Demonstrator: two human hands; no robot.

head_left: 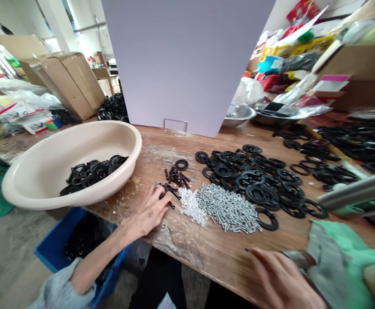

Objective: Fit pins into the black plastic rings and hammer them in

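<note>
1. I see the dark pins (175, 176) in a small loose heap on the wooden counter (206, 251), near its front edge, right of the pale basin (52, 159).
2. Their long axes lie at mixed angles; the one protruding beyond the fingers slopes down to my right.
3. My left hand (150, 212) reaches in over the counter's edge, fingers bent down onto the nearest pins. I cannot tell whether that grip is clamped on one.
4. My right hand (277, 274) is blurred low at the right, well apart from the heap; I cannot tell its grip either.
5. Between heap and right hand lie white bits (192, 206), then silvery screws (227, 208) touching them.
6. Black rings (224, 171) pile up behind the screws; one single ring (186, 165) lies just behind the pins.
7. An upright grey panel (187, 64) blocks my view farther back.
</note>
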